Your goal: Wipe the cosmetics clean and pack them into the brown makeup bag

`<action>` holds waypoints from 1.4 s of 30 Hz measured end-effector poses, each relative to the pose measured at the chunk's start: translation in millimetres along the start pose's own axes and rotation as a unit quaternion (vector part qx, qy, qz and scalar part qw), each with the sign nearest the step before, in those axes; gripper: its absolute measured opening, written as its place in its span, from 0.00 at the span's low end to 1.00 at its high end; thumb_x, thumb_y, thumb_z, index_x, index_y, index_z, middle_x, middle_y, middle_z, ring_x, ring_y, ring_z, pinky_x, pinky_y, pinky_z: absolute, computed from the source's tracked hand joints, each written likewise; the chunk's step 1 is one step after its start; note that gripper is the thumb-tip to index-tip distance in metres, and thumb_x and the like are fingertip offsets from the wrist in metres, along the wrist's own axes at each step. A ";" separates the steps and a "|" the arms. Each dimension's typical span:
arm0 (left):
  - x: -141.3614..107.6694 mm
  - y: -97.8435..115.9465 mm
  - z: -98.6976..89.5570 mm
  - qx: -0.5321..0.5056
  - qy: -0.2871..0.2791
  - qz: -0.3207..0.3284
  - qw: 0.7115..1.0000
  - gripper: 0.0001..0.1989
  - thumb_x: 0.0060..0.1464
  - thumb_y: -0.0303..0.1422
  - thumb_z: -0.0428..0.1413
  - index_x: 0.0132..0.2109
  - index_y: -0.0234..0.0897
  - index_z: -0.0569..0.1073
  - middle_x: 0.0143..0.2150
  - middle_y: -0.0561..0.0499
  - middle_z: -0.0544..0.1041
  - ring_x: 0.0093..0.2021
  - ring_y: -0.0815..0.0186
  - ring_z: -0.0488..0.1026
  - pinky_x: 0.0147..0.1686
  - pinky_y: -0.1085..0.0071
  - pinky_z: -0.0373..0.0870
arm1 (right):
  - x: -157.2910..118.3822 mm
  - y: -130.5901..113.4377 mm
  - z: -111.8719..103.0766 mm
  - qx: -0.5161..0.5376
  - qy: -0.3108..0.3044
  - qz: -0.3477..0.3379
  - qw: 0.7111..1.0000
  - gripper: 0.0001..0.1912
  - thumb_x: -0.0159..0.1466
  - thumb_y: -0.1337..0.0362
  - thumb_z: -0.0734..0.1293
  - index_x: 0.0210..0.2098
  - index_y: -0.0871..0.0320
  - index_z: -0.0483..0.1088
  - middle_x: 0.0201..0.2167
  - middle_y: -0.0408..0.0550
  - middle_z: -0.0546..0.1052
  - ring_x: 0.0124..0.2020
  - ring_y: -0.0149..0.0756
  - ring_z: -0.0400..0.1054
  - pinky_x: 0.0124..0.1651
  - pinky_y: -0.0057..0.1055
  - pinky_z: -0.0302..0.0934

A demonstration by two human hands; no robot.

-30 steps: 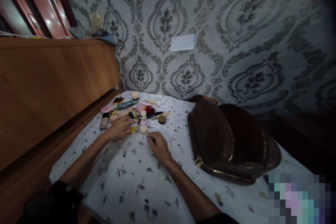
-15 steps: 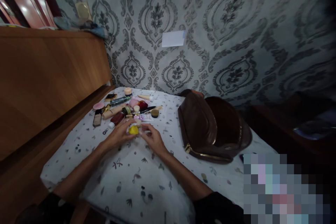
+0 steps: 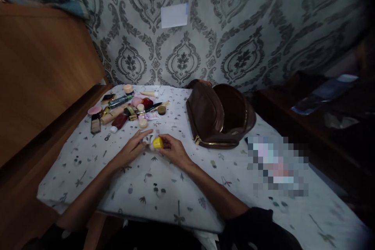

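Note:
My right hand [image 3: 176,151] has its thumb and fingers closed round a small yellow-capped container [image 3: 158,143], whose pale end points left. Beside it my left hand [image 3: 135,147] has its index finger stretched out and its thumb apart, close to that pale end. Whether the left fingertips touch it is too blurred to tell. Just past the left hand sits a round cream-coloured jar [image 3: 143,123]. Behind lie several cosmetics, among them a dark red bottle [image 3: 119,121], a white and pink tube [image 3: 150,116] and a dark-lidded round pot [image 3: 161,110].
A brown leather bag [image 3: 205,115] stands unzipped at the right on the white patterned cloth [image 3: 131,199]. Further right lies a pixelated flat object [image 3: 275,164]. A wooden cabinet [image 3: 43,70] borders the left, and a patterned wall [image 3: 181,58] rises behind.
The view has dipped and shifted right. The yellow-capped container has passed towards my right hand, with its cap now facing right. My left fingers have spread away from it.

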State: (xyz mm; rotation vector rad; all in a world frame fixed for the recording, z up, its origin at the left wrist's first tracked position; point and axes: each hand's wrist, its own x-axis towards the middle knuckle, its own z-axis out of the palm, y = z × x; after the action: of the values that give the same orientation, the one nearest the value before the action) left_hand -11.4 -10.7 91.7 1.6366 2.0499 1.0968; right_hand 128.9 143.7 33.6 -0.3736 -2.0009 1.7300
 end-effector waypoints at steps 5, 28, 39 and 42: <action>-9.4 3.5 -6.5 0.065 0.121 -0.011 0.990 0.18 0.62 0.37 0.46 0.54 0.39 0.75 0.40 0.46 0.75 0.42 0.60 0.71 0.48 0.62 0.68 | 0.7 -5.6 -0.1 -0.005 -0.008 0.005 1.000 0.22 0.50 0.66 0.73 0.46 0.56 0.72 0.39 0.45 0.76 0.39 0.34 0.72 0.43 0.33 0.69; 15.9 -18.0 25.5 -0.303 0.025 -0.154 0.940 0.17 0.50 0.42 0.59 0.42 0.35 0.76 0.29 0.53 0.75 0.25 0.70 0.66 0.24 0.77 0.62 | -1.1 -18.8 -1.9 0.123 -0.021 0.003 0.992 0.22 0.48 0.59 0.76 0.42 0.55 0.71 0.39 0.45 0.76 0.43 0.38 0.72 0.43 0.33 0.70; 15.6 -2.2 39.3 -0.481 0.030 -0.196 0.854 0.22 0.40 0.39 0.68 0.39 0.37 0.68 0.28 0.55 0.75 0.26 0.70 0.73 0.25 0.76 0.68 | 3.3 -16.5 -0.1 0.170 0.069 -0.010 0.983 0.23 0.48 0.58 0.76 0.41 0.55 0.68 0.40 0.47 0.76 0.45 0.39 0.71 0.46 0.36 0.68; 14.8 -4.2 41.3 -0.487 0.023 -0.197 0.851 0.22 0.41 0.40 0.68 0.37 0.37 0.66 0.27 0.55 0.76 0.27 0.68 0.75 0.26 0.76 0.69 | 3.1 -18.1 1.0 0.156 0.093 -0.014 0.983 0.22 0.48 0.59 0.75 0.40 0.55 0.67 0.39 0.46 0.75 0.44 0.38 0.71 0.45 0.35 0.68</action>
State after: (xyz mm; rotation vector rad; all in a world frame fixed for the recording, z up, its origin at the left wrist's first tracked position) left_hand 7.7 18.2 64.5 0.6456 1.3193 1.6106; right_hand 127.5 141.2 51.8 -0.3827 -1.5671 1.8788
